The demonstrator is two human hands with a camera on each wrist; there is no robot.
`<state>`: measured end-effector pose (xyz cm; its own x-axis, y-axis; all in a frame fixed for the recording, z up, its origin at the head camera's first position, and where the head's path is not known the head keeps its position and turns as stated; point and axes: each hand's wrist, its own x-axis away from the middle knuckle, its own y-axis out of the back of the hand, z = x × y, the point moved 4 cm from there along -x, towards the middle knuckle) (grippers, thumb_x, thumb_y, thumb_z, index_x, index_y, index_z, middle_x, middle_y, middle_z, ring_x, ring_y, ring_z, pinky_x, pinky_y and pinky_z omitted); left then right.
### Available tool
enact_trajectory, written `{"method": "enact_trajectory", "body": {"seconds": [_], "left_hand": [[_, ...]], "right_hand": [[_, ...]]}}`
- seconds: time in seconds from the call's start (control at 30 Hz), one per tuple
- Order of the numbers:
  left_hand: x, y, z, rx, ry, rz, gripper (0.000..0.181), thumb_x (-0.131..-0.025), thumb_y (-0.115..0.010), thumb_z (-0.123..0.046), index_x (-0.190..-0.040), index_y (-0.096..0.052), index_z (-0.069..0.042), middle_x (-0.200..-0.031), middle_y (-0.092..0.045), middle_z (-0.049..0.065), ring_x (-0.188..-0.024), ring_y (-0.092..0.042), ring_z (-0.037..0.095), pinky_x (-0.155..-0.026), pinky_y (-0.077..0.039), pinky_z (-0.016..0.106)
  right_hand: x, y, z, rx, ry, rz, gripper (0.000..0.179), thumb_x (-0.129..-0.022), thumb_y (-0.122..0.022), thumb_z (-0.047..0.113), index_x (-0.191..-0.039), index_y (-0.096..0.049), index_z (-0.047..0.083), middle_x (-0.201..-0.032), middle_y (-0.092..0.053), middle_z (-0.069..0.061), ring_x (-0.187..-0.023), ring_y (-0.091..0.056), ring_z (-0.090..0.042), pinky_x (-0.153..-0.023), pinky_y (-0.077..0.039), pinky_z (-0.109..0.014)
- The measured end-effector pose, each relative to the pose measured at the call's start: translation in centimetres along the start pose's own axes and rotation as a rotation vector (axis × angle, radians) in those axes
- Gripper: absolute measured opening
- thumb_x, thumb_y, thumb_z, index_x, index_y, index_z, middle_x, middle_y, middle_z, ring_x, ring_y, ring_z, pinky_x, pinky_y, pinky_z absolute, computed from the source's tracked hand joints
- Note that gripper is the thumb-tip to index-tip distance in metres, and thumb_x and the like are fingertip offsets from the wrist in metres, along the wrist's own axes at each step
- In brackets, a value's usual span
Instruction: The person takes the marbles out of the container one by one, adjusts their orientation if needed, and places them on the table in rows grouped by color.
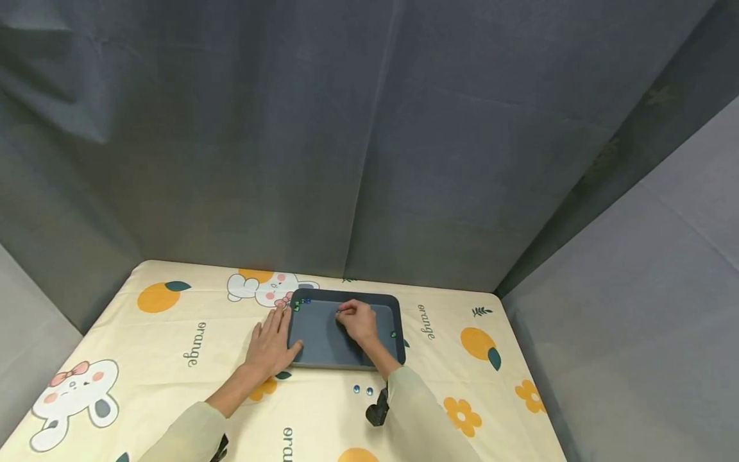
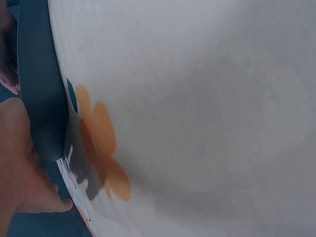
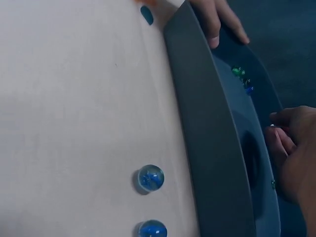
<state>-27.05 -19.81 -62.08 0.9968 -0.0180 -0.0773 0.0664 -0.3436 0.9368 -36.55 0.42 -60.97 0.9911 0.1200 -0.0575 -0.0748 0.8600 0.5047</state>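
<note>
A dark grey tray (image 1: 323, 346) lies on the tablecloth. My left hand (image 1: 270, 343) rests at its left edge, fingers stretched along the outside and thumb over the rim. Over the tray's middle, my right hand (image 1: 359, 323) pinches a small glass marble (image 3: 272, 126) between thumb and fingertips, mostly covered by them. Several green marbles (image 1: 297, 307) and blue marbles (image 1: 306, 301) sit together in the tray's far left corner. One more green marble (image 1: 394, 334) lies near the right wall. Two clear marbles with blue swirls, a nearer one (image 3: 152, 233) and a farther one (image 3: 150, 177), lie outside the tray.
The tray stands on a cream tablecloth (image 1: 167, 391) printed with rabbits, oranges and flowers. A grey curtain (image 1: 260, 160) hangs behind the table's far edge, and a light grey panel (image 1: 635, 289) rises at the right.
</note>
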Motion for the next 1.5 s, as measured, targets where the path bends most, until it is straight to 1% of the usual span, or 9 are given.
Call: {"method": "enact_trajectory", "body": {"seconds": [0.13,0.4,0.57,0.67,0.83,1.0,1.17,1.27,1.5], "left_hand": [[0.0,0.0,0.1,0.009,-0.004,-0.005,0.087,-0.095,-0.063,-0.042,-0.156,-0.023,0.003,-0.161,-0.018,0.025,-0.147,-0.019,0.043,-0.113,-0.019,0.065],[0.2,0.0,0.2,0.006,0.004,0.002,0.087,-0.095,-0.063,-0.043,-0.156,-0.022,0.003,-0.162,-0.016,0.025,-0.147,-0.019,0.043,-0.113,-0.019,0.065],[0.3,0.0,0.1,0.012,0.006,0.014,0.087,-0.095,-0.062,-0.042,-0.156,-0.021,0.003,-0.162,-0.015,0.025,-0.147,-0.018,0.044,-0.113,-0.019,0.065],[0.3,0.0,0.1,0.011,0.006,0.017,0.086,-0.095,-0.062,-0.041,-0.156,-0.021,0.004,-0.162,-0.015,0.026,-0.147,-0.018,0.044,-0.113,-0.019,0.065],[0.3,0.1,0.1,0.008,0.003,0.014,0.086,-0.095,-0.062,-0.041,-0.156,-0.021,0.004,-0.162,-0.016,0.026,-0.147,-0.018,0.044,-0.114,-0.019,0.065],[0.3,-0.1,0.2,0.024,-0.004,0.0,0.087,-0.095,-0.063,-0.041,-0.156,-0.022,0.004,-0.161,-0.016,0.026,-0.146,-0.019,0.045,-0.113,-0.019,0.065],[0.3,-0.4,0.3,0.033,-0.008,0.008,0.086,-0.095,-0.06,-0.042,-0.156,-0.02,0.003,-0.162,-0.014,0.026,-0.147,-0.017,0.044,-0.113,-0.018,0.065],[0.3,-0.3,0.2,0.037,-0.01,0.008,0.086,-0.095,-0.062,-0.041,-0.156,-0.021,0.004,-0.161,-0.015,0.027,-0.146,-0.018,0.045,-0.113,-0.018,0.066],[0.2,0.2,0.0,0.032,-0.007,0.004,0.086,-0.095,-0.064,-0.04,-0.156,-0.022,0.004,-0.161,-0.017,0.026,-0.146,-0.02,0.045,-0.113,-0.019,0.065]], "right_hand": [[0.7,0.7,0.2,-0.044,0.012,0.014,0.009,-0.082,-0.08,0.007,-0.09,-0.075,0.008,-0.077,-0.072,0.003,-0.072,-0.069,-0.011,-0.07,-0.056,-0.032],[2.7,2.1,0.8,-0.059,0.013,0.043,0.01,-0.083,-0.08,0.008,-0.092,-0.076,0.01,-0.079,-0.072,0.004,-0.074,-0.068,-0.011,-0.069,-0.054,-0.03],[3.9,2.7,1.3,-0.089,0.041,0.087,0.012,-0.085,-0.078,0.007,-0.096,-0.075,0.007,-0.081,-0.072,0.004,-0.074,-0.069,-0.01,-0.067,-0.055,-0.027],[4.5,3.1,1.5,-0.101,0.065,0.1,0.012,-0.086,-0.078,0.008,-0.097,-0.075,0.006,-0.082,-0.072,0.004,-0.075,-0.069,-0.01,-0.067,-0.055,-0.026],[5.7,3.8,1.8,-0.089,0.084,0.12,0.01,-0.086,-0.078,0.011,-0.095,-0.075,0.008,-0.083,-0.072,0.003,-0.076,-0.069,-0.01,-0.065,-0.054,-0.026],[7.0,4.4,2.1,-0.091,0.095,0.141,0.009,-0.086,-0.078,0.011,-0.095,-0.075,0.009,-0.084,-0.072,0.003,-0.076,-0.068,-0.011,-0.063,-0.054,-0.026],[8.2,4.7,2.0,-0.104,0.131,0.161,0.009,-0.087,-0.077,0.01,-0.095,-0.075,0.007,-0.084,-0.072,0.003,-0.076,-0.069,-0.011,-0.064,-0.056,-0.025],[8.9,4.9,1.9,-0.099,0.159,0.167,0.008,-0.086,-0.078,0.01,-0.093,-0.075,0.008,-0.083,-0.072,0.003,-0.075,-0.069,-0.011,-0.063,-0.056,-0.026],[10.1,5.2,1.5,-0.041,0.151,0.171,0.008,-0.083,-0.081,0.011,-0.089,-0.076,0.013,-0.081,-0.071,0.008,-0.071,-0.067,-0.008,-0.06,-0.054,-0.024]]}}
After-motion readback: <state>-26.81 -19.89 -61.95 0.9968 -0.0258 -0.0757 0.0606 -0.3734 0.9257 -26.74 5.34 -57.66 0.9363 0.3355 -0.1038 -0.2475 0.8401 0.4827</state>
